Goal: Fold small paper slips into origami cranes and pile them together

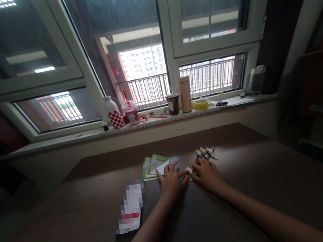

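My left hand [171,182] rests low over the dark table, its thumb and index finger closed at a small white and green folded paper [189,170]. From the other side my right hand [207,173] pinches the same paper, fingers bent. The paper lies mostly between the fingertips, so its shape is hard to make out. Fanned green and white paper sheets [152,166] lie just beyond my left hand, whose other fingers spread over their near edge. Past my right hand sits a row of small folded paper pieces [205,153] with pointed ends.
A phone-like device [130,210], its screen blurred out, lies on the table [262,187] left of my left forearm. Along the windowsill stand a checkered bottle [113,113], a pink cup [131,112], a dark drink cup [173,103], a tan flask [185,94], yellow tape [201,104] and scissors [221,104].
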`<state>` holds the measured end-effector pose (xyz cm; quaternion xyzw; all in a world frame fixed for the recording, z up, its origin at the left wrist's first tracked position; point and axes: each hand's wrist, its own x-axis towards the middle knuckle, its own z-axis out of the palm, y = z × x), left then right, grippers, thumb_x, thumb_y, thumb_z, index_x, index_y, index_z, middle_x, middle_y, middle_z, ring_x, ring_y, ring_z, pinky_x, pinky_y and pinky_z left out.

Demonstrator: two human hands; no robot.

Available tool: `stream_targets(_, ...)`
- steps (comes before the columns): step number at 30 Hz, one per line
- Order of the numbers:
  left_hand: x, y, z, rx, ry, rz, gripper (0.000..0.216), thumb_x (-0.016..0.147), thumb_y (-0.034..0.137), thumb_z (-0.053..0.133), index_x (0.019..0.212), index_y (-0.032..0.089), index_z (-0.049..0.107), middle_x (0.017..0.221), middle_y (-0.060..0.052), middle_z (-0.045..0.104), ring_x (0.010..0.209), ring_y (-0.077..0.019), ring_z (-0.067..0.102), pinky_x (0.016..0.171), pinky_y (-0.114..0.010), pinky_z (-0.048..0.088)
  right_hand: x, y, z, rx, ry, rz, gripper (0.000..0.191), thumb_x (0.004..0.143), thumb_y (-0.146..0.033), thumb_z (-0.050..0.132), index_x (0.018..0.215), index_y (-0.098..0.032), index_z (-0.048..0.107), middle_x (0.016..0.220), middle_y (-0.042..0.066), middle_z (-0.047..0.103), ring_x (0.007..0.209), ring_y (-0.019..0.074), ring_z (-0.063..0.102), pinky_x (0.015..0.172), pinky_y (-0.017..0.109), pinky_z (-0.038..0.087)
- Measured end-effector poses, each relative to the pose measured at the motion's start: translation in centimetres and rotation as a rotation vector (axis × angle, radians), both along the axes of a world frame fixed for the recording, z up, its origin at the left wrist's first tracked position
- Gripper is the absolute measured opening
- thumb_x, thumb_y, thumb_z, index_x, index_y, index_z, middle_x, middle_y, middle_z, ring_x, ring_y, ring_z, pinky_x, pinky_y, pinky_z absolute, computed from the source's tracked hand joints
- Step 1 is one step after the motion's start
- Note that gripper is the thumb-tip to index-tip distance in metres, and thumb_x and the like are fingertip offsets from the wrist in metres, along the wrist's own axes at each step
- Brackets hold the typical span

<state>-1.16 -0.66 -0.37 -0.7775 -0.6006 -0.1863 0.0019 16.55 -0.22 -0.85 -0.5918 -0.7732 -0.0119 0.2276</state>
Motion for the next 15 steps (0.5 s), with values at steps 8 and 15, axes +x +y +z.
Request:
stream_targets(8,-0.05,-0.12,-0.10,0.014,0.014,0.003,0.025,0.087,0.056,0.056,0.110,0.055,0.066,0.146,0.004,0.047,0.135,-0.0326,0.036,0.106,-0.078,0.003,-0.05,-0.12,0.15,-0.005,-0.016,0.001,0.018,0.087,-0.041,0.056,0.095,-0.026,0.064,0.107,0.006,0.059,0.106,0.0244,0.052,0.092,0.042,0.036)
stream_targets(15,-0.10,-0.12,-0.02,0.000,0.010,0.007,0.024,0.088,0.055,0.055,0.109,0.057,0.065,0.146,0.004,0.047,0.135,-0.0316,0.037,0.106,-0.079,0.004,0.28,-0.27,-0.09,-0.020,0.018,0.025,0.027,0.083,-0.049,0.061,0.097,-0.027,0.063,0.110,0.006,0.057,0.110,0.0256,0.051,0.096,0.044,0.036)
